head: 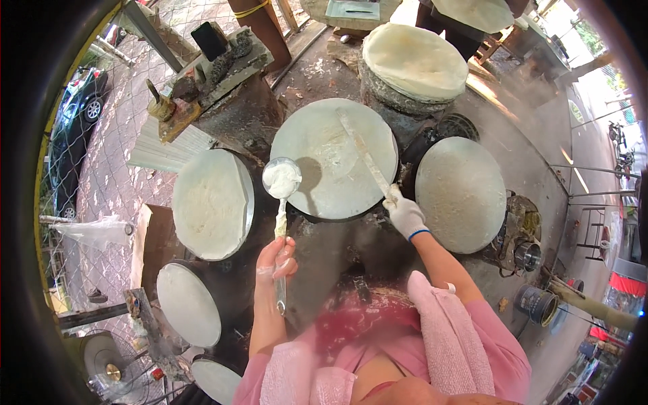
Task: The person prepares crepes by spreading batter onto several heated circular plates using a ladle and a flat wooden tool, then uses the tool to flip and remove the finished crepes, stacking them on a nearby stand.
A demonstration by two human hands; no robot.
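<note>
My bare left hand (277, 260), smeared with white batter, grips the handle of a metal ladle (282, 178) that holds thick white batter. The ladle is above the left edge of the middle round griddle (324, 197). On that griddle lies a thin pale flatbread (324, 144). In a white work glove, my right hand (405, 212) is shut on a long flat stick (362, 147), which slants across the flatbread. Round griddles with pale sheets stand left (212, 205) and right (460, 195).
A stack of pale flatbreads (415, 63) rests on a drum behind. Two more round pale discs (189, 304) (216, 379) sit at lower left, near a fan (109, 359). A phone (208, 41) stands on a ledge. Metal containers (536, 304) are at right.
</note>
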